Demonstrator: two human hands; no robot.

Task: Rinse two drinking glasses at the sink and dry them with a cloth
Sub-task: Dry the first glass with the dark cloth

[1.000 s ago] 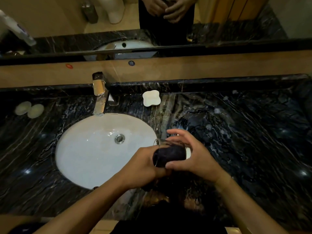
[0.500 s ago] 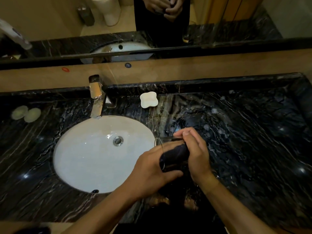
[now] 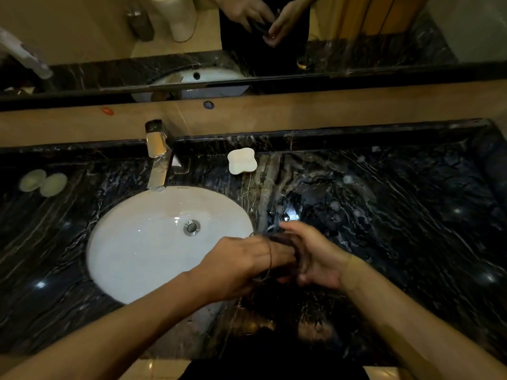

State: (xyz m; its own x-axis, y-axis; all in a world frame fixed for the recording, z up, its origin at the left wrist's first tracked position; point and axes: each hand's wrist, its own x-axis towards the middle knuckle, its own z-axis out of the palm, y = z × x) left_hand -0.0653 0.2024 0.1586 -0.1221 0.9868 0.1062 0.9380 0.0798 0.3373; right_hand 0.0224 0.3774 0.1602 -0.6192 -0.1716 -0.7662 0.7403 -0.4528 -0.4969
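The view holds two bare hands, left (image 3: pixel 241 266) and right (image 3: pixel 319 259), one clear drinking glass (image 3: pixel 270 256), one dark cloth (image 3: pixel 286 244), one white oval sink basin (image 3: pixel 142 253), one chrome tap (image 3: pixel 158 156), one white four-lobed soap dish (image 3: pixel 242 161) and two pale round discs (image 3: pixel 43 181).

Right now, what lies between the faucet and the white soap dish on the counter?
In the head view, only bare dark marble countertop lies between the faucet and the soap dish; nothing stands there.
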